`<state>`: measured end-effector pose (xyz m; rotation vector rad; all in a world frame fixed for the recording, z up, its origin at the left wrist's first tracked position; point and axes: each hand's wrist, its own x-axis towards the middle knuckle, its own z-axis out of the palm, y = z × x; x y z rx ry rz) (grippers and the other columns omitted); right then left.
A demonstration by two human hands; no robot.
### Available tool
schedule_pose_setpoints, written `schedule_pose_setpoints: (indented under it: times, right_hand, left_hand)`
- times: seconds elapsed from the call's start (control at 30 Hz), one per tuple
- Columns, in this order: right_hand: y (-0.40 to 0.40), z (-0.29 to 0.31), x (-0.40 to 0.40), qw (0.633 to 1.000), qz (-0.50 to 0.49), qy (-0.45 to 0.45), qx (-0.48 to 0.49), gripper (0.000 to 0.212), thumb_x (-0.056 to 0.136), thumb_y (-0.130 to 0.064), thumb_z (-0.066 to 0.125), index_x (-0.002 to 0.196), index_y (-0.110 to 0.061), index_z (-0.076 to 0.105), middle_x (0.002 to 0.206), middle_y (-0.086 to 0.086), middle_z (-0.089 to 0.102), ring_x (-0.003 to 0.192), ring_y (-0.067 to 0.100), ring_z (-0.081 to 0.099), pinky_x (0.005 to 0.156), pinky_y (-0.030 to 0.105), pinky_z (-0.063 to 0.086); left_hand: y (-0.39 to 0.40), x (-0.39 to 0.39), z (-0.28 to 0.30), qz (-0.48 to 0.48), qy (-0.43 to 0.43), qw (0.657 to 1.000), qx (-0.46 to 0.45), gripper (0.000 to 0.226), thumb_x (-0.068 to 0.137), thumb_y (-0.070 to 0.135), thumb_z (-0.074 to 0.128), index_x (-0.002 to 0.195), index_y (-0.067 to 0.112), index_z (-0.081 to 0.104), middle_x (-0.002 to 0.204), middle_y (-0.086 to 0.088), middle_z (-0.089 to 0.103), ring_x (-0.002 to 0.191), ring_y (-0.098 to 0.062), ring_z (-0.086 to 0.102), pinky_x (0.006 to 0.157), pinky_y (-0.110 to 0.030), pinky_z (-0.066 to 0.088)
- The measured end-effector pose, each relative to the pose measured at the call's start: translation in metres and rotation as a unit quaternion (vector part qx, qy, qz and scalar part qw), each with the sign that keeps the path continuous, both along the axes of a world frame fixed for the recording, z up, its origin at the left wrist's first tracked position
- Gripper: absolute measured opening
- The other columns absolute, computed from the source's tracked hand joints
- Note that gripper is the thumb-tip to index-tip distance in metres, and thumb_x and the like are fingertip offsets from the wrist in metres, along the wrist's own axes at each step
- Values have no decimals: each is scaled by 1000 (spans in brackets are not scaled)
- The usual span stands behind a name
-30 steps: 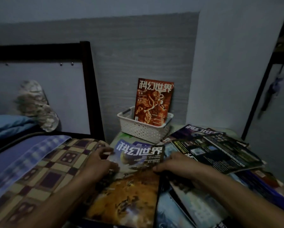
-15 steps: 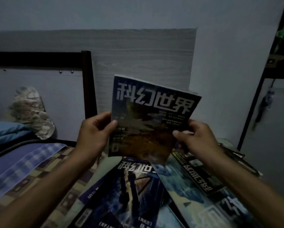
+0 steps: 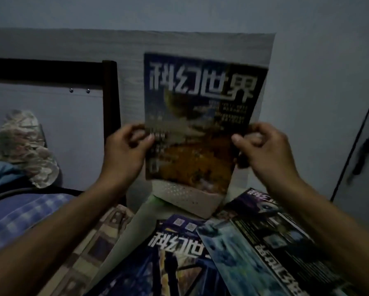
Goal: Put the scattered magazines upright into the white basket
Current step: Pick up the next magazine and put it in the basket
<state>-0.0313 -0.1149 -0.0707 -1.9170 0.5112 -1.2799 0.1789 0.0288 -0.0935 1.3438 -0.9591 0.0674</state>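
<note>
I hold a dark blue and orange magazine (image 3: 197, 122) upright in front of the wall. My left hand (image 3: 124, 151) pinches its left edge and my right hand (image 3: 264, 150) pinches its right edge. Its bottom edge hangs just above the white basket (image 3: 185, 198), and it hides most of the basket and whatever stands inside. On the table below lie several more magazines: a dark blue one (image 3: 162, 259), a light blue one (image 3: 239, 257) and a black one (image 3: 286, 229).
A dark bed frame post (image 3: 110, 116) stands left of the basket. A bed with a checked blanket (image 3: 23, 212) and a camouflage cap (image 3: 25, 148) fills the left. A grey wood panel (image 3: 126, 45) backs the basket. A dark door frame (image 3: 354, 150) stands at the right.
Both hands lifted the blue and orange magazine off the pile, stood it upright and carried it forward over the basket. The red magazine in the basket is now hidden behind it.
</note>
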Motion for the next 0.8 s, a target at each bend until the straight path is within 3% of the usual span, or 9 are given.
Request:
schedule_pose_setpoints:
  times: [0.07,0.13,0.23,0.3,0.37,0.47,0.63,0.73,0.8]
  right_hand:
    - [-24,21,22,1000,-6,-16,14,7,92,-16,65,94,-22,63,68,-8,70,64,9,70,59,29,55]
    - [-55,22,46,999,-20,-19,39,7,90,-16,68,90,-23,66,80,-1,74,68,16,72,64,36,59]
    - [-98,-8,77,995,-59,10,76,17,84,-22,75,101,-16,74,92,2,76,80,20,73,77,45,61]
    - [-118,-36,90,992,-75,31,98,15,84,-24,75,97,-17,75,91,0,75,81,20,73,79,48,61]
    - [-133,-62,98,990,-83,48,105,10,85,-24,73,91,-17,74,84,2,75,76,22,73,76,50,60]
    - [-144,-84,103,987,-100,57,116,15,86,-24,73,95,-12,72,79,5,74,68,22,73,73,50,61]
    - [-154,-99,109,982,-107,65,144,13,84,-15,75,93,-6,71,78,8,73,65,24,73,70,46,62]
    - [-157,-101,113,980,-109,64,155,12,83,-12,76,91,-5,70,82,12,73,67,27,73,68,45,63]
    - [-155,-101,114,979,-118,69,149,13,82,-10,76,94,-8,69,87,11,73,72,27,73,71,44,62]
  left_hand:
    - [-29,19,27,6,-5,1000,-7,17,93,9,61,102,23,63,96,13,68,85,9,67,69,-12,55]
    - [-63,44,34,21,-5,999,28,16,92,14,64,94,30,64,96,10,70,90,0,68,78,-25,58]
    - [-110,74,12,58,19,995,81,11,88,16,69,90,27,69,91,8,70,91,-11,68,87,-38,58]
    - [-137,86,-13,73,52,992,93,16,87,15,72,81,29,66,87,7,69,90,-15,68,89,-41,57]
    - [-156,95,-36,77,79,988,104,19,86,15,72,78,30,65,87,7,69,89,-15,68,88,-41,58]
    - [-175,106,-65,69,110,983,129,6,85,17,73,90,22,72,95,2,74,92,-17,70,86,-43,59]
    - [-191,112,-90,95,68,978,173,15,84,16,74,99,14,76,95,-1,75,88,-16,71,87,-40,58]
    - [-195,112,-92,105,65,974,188,14,86,12,71,98,17,74,96,4,72,92,-13,68,79,-27,55]
    - [-194,108,-91,112,52,969,212,25,87,12,69,113,13,69,107,-1,70,98,-13,64,81,-27,49]
